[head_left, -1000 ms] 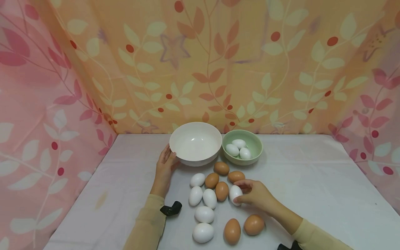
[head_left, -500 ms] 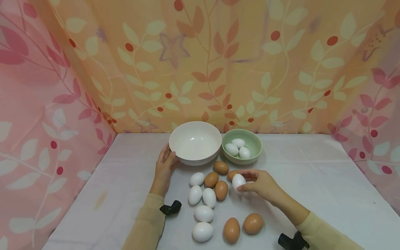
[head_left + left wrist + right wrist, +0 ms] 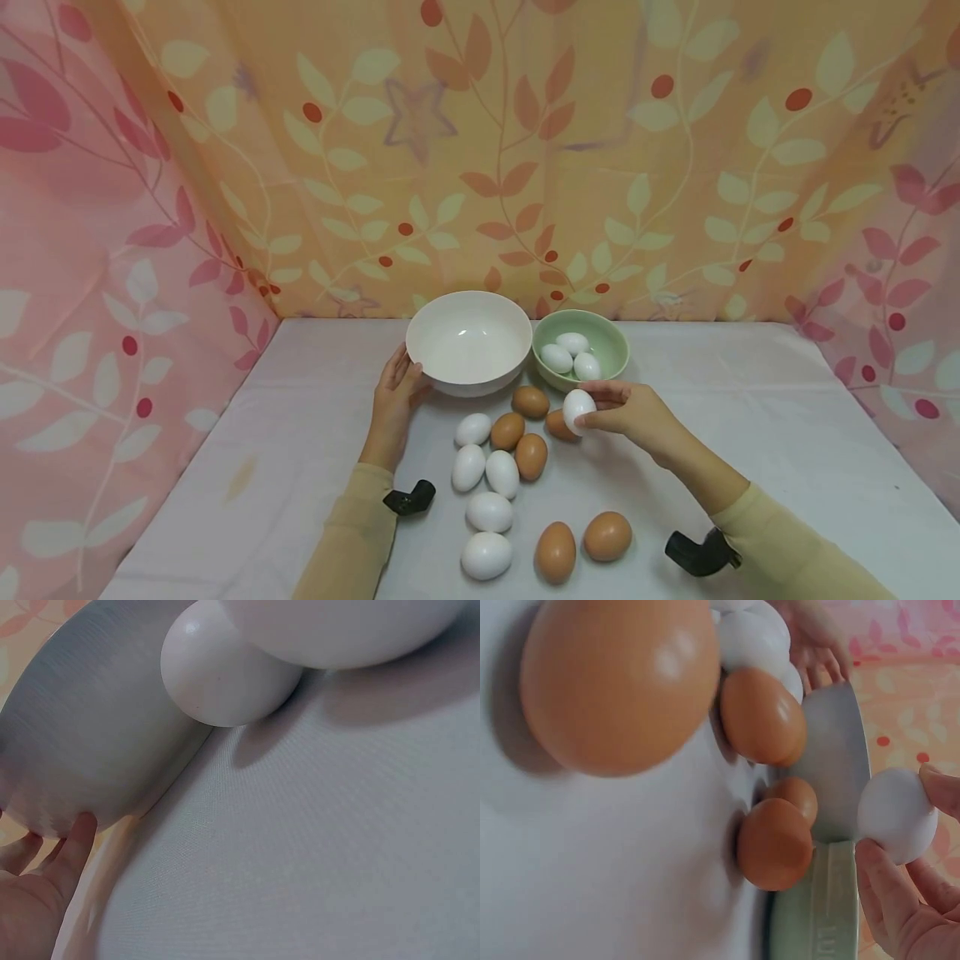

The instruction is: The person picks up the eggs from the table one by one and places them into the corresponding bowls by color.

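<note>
My right hand [image 3: 637, 417] pinches a white egg [image 3: 579, 412] between thumb and fingertips, just in front of the green bowl [image 3: 609, 346]. In the right wrist view that egg [image 3: 898, 816] is raised off the table, upright between the fingers. Three white eggs lie inside the green bowl. My left hand [image 3: 393, 408] rests against the left outer side of the larger white bowl [image 3: 468, 342], which has nothing in it. The left wrist view shows the thumb and fingertips touching the lower wall of this bowl [image 3: 97, 720]. Behind the held egg, a brown egg [image 3: 557, 425] is partly hidden.
Several brown eggs [image 3: 531, 457] and several white eggs [image 3: 489, 512] lie loose in front of the bowls. Two more brown eggs [image 3: 557, 552] sit nearer the front. A white cloth covers the table [image 3: 750, 417]; a patterned curtain [image 3: 480, 167] hangs behind it.
My right hand has lifted the white egg from among the other eggs and carried it away from me, towards the green bowl. The left hand has stayed at the white bowl.
</note>
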`<action>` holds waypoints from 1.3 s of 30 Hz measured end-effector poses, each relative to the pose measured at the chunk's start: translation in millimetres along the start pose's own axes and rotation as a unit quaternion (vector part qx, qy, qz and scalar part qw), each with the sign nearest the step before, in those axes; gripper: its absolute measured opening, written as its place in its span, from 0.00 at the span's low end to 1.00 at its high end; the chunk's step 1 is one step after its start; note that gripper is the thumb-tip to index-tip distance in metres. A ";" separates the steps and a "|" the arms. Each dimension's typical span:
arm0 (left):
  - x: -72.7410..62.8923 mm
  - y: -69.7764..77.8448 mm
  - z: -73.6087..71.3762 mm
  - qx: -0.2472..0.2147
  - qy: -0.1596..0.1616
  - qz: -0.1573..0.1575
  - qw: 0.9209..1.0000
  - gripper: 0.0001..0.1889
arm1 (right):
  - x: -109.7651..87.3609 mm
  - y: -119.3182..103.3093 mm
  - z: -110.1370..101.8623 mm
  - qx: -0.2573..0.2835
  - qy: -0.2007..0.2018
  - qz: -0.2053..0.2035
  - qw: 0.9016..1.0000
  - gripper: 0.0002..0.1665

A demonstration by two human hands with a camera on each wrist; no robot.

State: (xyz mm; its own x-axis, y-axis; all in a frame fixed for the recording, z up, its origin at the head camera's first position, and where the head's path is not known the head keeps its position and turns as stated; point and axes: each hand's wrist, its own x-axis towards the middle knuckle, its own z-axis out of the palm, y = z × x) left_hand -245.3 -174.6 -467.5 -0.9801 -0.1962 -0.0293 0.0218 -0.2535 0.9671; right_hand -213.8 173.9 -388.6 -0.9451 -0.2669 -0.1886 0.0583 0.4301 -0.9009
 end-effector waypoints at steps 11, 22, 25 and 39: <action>1.7 -0.2 -1.0 0.002 -0.001 -0.007 1.000 0.36 | 17.3 -5.8 -14.8 0.016 0.015 0.011 1.000 0.39; 2.6 -1.1 -1.6 0.000 0.000 -0.007 1.000 0.36 | 35.6 -14.5 -23.5 0.048 0.002 0.004 0.999 0.39; 2.2 -0.7 -1.7 -0.001 0.001 -0.007 1.000 0.36 | 41.6 -16.0 -23.7 0.057 0.001 0.008 0.998 0.39; 2.2 -1.7 -2.3 0.006 0.000 -0.003 1.000 0.37 | 69.0 -15.4 -24.4 0.045 0.020 0.017 0.999 0.38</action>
State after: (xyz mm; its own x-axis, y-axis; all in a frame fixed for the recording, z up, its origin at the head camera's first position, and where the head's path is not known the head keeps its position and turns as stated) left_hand -247.1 -176.8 -469.9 -0.9804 -0.1940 -0.0353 0.0133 -0.2435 0.9698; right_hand -287.8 169.9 -378.3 -0.9542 -0.2174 -0.2055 0.1176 0.3589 -0.9259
